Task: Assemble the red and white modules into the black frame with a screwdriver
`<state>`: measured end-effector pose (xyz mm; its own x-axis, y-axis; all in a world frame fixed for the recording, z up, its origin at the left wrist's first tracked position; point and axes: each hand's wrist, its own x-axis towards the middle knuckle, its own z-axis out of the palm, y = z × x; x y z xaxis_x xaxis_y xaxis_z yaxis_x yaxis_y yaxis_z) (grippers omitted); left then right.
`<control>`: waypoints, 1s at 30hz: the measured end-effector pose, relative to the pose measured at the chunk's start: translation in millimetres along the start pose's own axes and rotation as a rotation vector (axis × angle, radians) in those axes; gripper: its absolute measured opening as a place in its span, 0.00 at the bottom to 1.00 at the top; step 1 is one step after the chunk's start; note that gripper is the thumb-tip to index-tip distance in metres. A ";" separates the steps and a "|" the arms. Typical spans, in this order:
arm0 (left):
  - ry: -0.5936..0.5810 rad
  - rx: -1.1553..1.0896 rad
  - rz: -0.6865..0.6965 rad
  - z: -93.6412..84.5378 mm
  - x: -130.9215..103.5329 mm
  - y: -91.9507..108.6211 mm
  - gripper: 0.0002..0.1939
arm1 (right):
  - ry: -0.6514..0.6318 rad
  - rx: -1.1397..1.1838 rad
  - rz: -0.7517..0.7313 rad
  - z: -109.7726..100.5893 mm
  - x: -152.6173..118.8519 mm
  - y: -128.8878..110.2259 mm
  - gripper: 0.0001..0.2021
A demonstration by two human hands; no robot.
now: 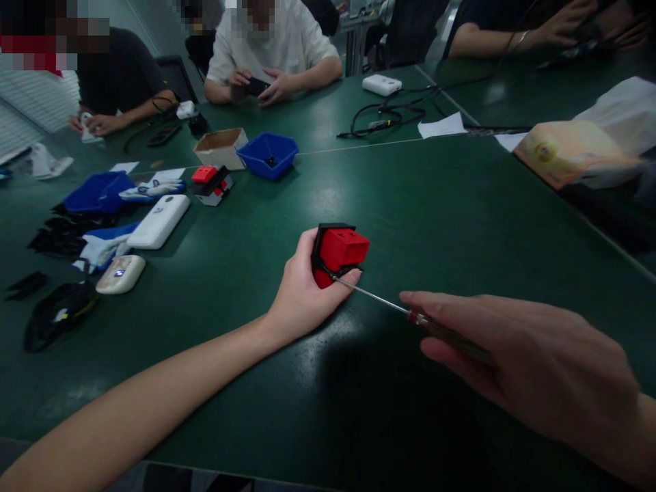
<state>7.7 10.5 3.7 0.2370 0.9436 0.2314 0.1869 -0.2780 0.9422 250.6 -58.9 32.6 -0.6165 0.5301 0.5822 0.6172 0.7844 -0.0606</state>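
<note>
Across the green tabletop (410, 178), cables and blue trays lying toward its left edge, we had the left hand (302, 283), fingers wrapped round a red-and-black block (344, 249) near the middle, and then the right hand (533, 355), fingers gripping a screwdriver (415, 317), its tip at the block!

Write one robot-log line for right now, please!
left hand: grips red-and-black part | right hand: holds screwdriver | screwdriver tip: at part's lower edge
</note>
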 end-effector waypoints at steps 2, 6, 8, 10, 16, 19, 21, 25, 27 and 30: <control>-0.008 0.015 -0.008 0.0 -0.2 0.2 0.26 | 0.011 0.020 0.010 0.5 1.7 1.5 0.08; 0.007 -0.004 -0.019 0.2 0.0 -1.7 0.26 | -0.004 0.081 -0.069 7.0 3.1 -1.9 0.09; 0.014 -0.015 -0.023 0.2 0.3 -2.4 0.25 | -0.026 0.085 -0.106 8.3 2.8 -4.5 0.11; 0.016 -0.013 -0.025 0.0 0.6 -2.1 0.25 | -0.028 0.070 -0.083 6.6 3.2 -5.4 0.11; 0.006 -0.011 -0.021 -0.2 0.2 -0.3 0.25 | 0.008 0.038 0.063 2.7 5.4 1.1 0.09; 0.014 -0.016 -0.022 -0.2 0.4 -1.6 0.25 | -0.004 0.071 -0.026 6.5 4.6 -0.1 0.09; 0.021 -0.013 -0.018 -0.1 0.6 -2.1 0.25 | -0.010 0.081 -0.110 7.8 4.5 -3.4 0.10; 0.014 -0.024 -0.038 0.0 1.2 -1.7 0.25 | 0.003 0.102 -0.027 5.9 6.3 -6.5 0.09; -0.013 -0.072 -0.077 -0.7 1.9 -1.6 0.26 | -0.009 0.099 0.109 6.7 6.8 -2.3 0.08; -0.060 -0.213 -0.157 -3.0 4.2 -2.2 0.25 | 0.012 0.102 0.257 15.4 6.5 12.1 0.09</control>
<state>5.5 15.5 3.3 0.2779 0.9581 0.0694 0.0229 -0.0788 0.9966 246.6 -41.0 23.2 -0.4401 0.7123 0.5467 0.6998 0.6536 -0.2882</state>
